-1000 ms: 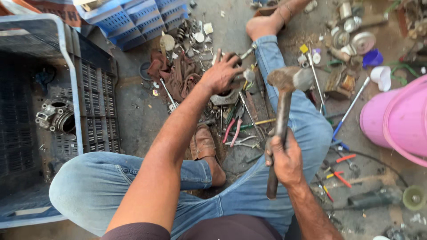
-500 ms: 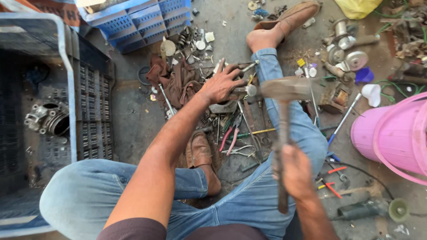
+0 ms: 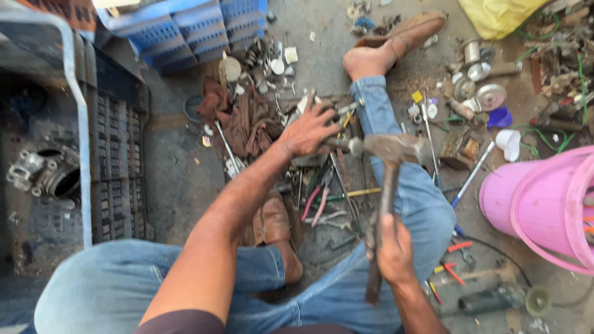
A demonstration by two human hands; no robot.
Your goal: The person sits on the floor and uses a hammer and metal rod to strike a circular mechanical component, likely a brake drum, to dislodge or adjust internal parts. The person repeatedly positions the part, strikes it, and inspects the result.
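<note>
Right hand [image 3: 394,250] has a closed grip on hammer [image 3: 388,185], head over the knee. Left hand [image 3: 307,131] presses a metal part [image 3: 337,144] on the floor amid scattered tools, fingers spread. Pink bucket [image 3: 526,204] to the right.

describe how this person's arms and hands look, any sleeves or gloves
Both hands, left hand and right hand, are bare with no gloves, rings or watch visible. The forearms are uncovered; a dark maroon short sleeve shows only at the left upper arm.
</note>
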